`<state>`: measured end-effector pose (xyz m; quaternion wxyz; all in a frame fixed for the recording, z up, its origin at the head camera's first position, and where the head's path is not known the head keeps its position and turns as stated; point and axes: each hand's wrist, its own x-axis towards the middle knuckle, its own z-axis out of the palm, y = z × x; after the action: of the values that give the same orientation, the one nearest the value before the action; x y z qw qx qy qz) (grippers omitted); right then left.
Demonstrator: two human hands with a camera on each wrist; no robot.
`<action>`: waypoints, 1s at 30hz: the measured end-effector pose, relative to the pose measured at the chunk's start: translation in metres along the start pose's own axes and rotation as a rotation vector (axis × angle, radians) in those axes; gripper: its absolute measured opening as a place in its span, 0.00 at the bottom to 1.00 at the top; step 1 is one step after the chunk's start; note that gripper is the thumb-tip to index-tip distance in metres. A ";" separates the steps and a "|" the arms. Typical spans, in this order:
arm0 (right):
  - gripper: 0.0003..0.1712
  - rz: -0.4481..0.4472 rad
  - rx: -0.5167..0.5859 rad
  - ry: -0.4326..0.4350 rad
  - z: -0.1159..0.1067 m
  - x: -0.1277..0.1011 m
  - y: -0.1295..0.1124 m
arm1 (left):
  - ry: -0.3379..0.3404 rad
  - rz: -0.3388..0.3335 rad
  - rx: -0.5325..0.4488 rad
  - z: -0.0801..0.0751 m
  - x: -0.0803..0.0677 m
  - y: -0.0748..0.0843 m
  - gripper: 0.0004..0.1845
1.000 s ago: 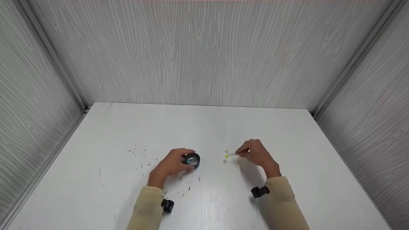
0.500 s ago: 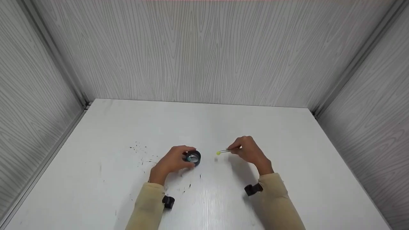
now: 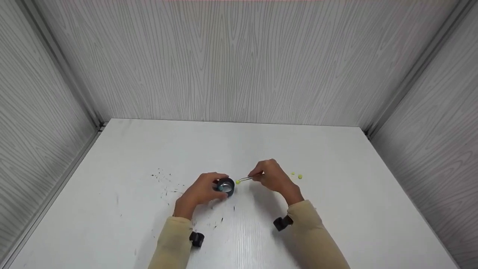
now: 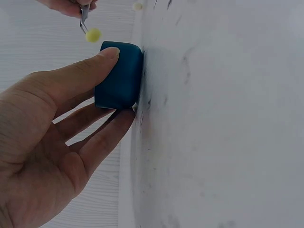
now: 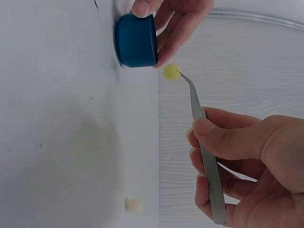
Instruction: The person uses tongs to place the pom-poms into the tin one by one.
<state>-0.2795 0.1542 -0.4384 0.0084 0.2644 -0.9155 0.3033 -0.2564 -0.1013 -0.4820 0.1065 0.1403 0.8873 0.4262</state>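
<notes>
My left hand (image 3: 204, 189) grips a small, dark blue round cup (image 3: 226, 187) standing on the table. In the left wrist view, the thumb and fingers press the cup's (image 4: 121, 76) sides. My right hand (image 3: 274, 176) pinches metal tweezers (image 5: 207, 156) with bent tips. At those tips is a small yellow ball (image 5: 171, 71), held above the table just right of the cup's rim and apart from it. The cup's inside looks silvery in the head view; whether anything lies in it I cannot tell.
Two small yellow-green balls (image 3: 300, 176) lie on the white table (image 3: 239, 145) to the right of my right hand. Dark specks (image 3: 160, 179) and scratches mark the tabletop on the left. Wood-grained panels (image 3: 231, 63) stand around the back and sides.
My right hand has moved left with the tweezers and the yellow ball, close to the cup. Small balls at the right have come into view from behind it. The left hand stays put.
</notes>
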 end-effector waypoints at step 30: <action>0.13 -0.053 -0.007 0.014 0.022 0.007 0.001 | -0.021 0.043 -0.012 -0.002 0.001 -0.003 0.33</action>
<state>-0.2828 0.1397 -0.4554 0.0236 0.2867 -0.9090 0.3017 -0.2585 -0.1044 -0.4836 0.1075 0.1632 0.8803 0.4324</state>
